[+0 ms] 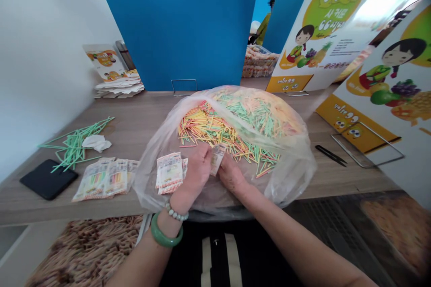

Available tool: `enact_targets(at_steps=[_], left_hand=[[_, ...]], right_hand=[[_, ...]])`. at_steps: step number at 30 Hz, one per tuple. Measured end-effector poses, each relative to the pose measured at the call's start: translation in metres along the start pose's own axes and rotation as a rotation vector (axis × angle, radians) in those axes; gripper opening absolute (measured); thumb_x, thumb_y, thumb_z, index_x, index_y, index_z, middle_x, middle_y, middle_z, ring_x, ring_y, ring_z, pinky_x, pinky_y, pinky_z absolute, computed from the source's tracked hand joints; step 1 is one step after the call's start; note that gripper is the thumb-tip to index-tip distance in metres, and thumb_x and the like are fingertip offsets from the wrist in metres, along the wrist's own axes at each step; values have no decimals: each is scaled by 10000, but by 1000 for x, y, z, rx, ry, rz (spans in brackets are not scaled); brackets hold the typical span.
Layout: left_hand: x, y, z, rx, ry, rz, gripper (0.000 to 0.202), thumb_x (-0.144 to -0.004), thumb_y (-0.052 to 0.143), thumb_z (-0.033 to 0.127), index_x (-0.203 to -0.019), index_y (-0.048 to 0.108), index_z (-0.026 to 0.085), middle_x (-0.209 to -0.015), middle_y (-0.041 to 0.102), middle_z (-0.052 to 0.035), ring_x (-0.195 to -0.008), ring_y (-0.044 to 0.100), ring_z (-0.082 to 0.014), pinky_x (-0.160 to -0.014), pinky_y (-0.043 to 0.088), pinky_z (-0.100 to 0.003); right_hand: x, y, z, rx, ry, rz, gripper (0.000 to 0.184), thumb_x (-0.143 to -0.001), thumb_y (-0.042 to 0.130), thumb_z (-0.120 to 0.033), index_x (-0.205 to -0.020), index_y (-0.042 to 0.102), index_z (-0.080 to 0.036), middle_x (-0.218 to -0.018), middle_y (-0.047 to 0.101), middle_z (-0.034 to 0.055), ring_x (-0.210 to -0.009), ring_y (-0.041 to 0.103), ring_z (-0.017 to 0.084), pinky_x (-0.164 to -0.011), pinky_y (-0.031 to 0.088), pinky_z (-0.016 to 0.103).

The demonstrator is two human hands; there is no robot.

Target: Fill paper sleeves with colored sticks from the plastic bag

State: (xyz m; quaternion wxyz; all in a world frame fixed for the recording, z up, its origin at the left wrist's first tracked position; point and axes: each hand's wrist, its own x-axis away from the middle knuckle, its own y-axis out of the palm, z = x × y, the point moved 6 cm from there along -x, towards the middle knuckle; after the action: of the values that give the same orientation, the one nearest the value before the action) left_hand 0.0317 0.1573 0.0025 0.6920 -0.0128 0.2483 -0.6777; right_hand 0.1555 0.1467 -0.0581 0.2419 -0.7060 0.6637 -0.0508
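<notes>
Both of my hands meet over the near part of a large clear plastic bag (289,179) spread on the table. Between them is a small printed packet (218,159). My left hand (198,166), with a bead bracelet and a green bangle at the wrist, has its fingers closed at the packet's left edge. From the right, my right hand (232,174) pinches the packet's other side. Just beyond lie many short coloured sticks (215,128), yellow, pink and green, inside the bag. A small stack of printed packets (169,170) rests left of my left hand.
Filled packets (101,179), a black phone-like slab (49,179), long green sticks (72,145) and a crumpled white tissue (97,142) lie at left. Black tweezers (330,155) are at right. A blue panel (182,22) and printed boards (313,31) stand behind; a person is partly visible.
</notes>
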Motion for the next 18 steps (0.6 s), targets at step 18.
enact_targets(at_steps=[18], left_hand=[[29, 15, 9, -396, 22, -544, 198, -861, 432, 70, -800, 585, 180, -850, 658, -71, -835, 612, -210, -795, 450, -326]], right_hand=[[12, -6, -16, -17, -150, -136, 146, -826, 553, -164, -889, 681, -196, -913, 708, 53, -853, 621, 195, -822, 468, 319]])
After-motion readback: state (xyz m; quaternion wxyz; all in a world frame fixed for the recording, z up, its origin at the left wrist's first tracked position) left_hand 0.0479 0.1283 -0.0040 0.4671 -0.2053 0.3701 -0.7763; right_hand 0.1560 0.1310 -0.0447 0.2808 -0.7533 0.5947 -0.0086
